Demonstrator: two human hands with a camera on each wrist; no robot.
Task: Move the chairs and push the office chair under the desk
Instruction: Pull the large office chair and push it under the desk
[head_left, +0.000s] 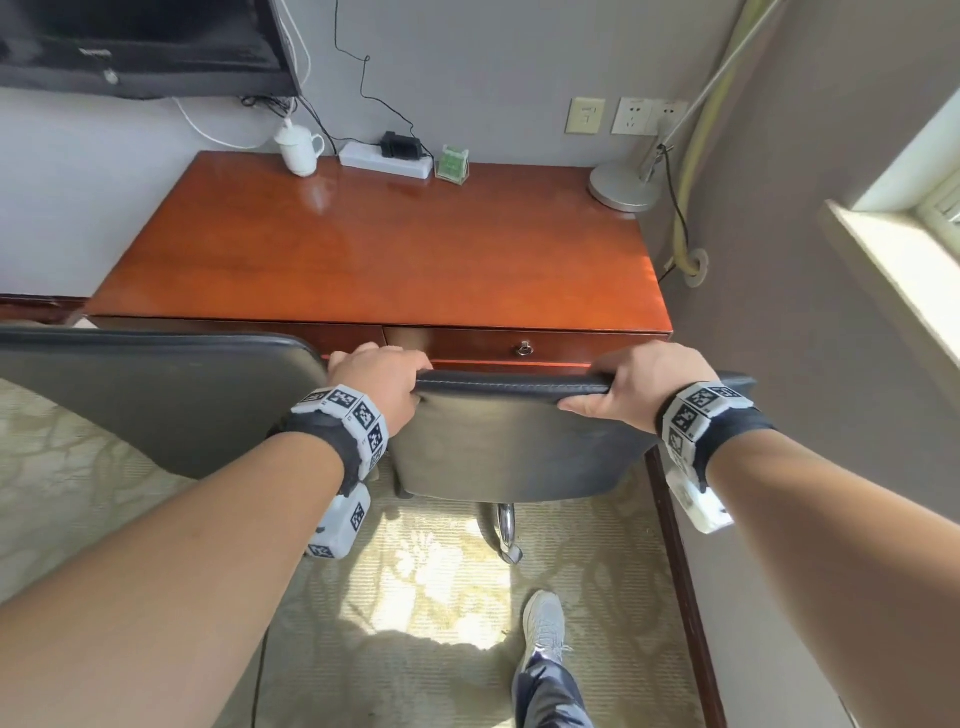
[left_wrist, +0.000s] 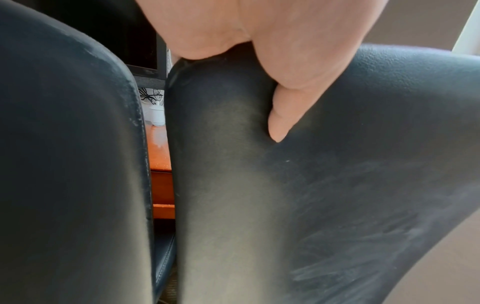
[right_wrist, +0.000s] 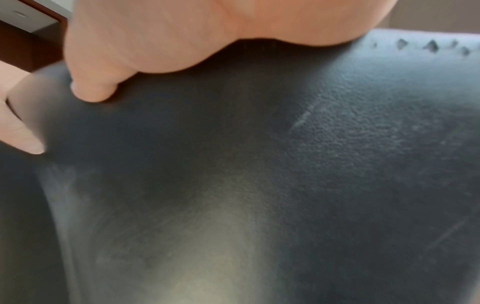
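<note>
Both forearms reaching forward, left hand (head_left: 382, 387) and right hand (head_left: 644, 384) clamped over the top edge of the office chair (head_left: 514, 441) backrest. Fingers (head_left: 358, 356) of the left curled over the far side of the rim, thumb (left_wrist: 281, 121) pressed into the dark leather on the near side; same on the right, thumb (right_wrist: 93, 90) dug into the padding, remaining fingers hidden behind the rim. Backrest standing just in front of the worktop (head_left: 384, 249), close to its near edge toward the right corner, directly before the drawer (head_left: 524, 347). Chrome base leg (head_left: 506, 530) on the patterned carpet (head_left: 441, 582). Seat hidden, so cannot tell how far under it sits already.

Second chair (head_left: 156, 395), also dark leather, just beside on the left, its back almost touching the left hand, narrow gap between the two visible from the left wrist.

Probably mid-push on the final step. Next move likely calls for a straight, even shove from both hands toward the wall, keeping clear of the neighbouring chair and watching knuckles against the drawer front.

Along the far edge of the worktop: lidded mug (head_left: 298, 148), power strip (head_left: 387, 158), green card holder (head_left: 452, 165), lamp base (head_left: 623, 184) at the far right corner. Monitor (head_left: 140, 47) on the wall above.
</note>
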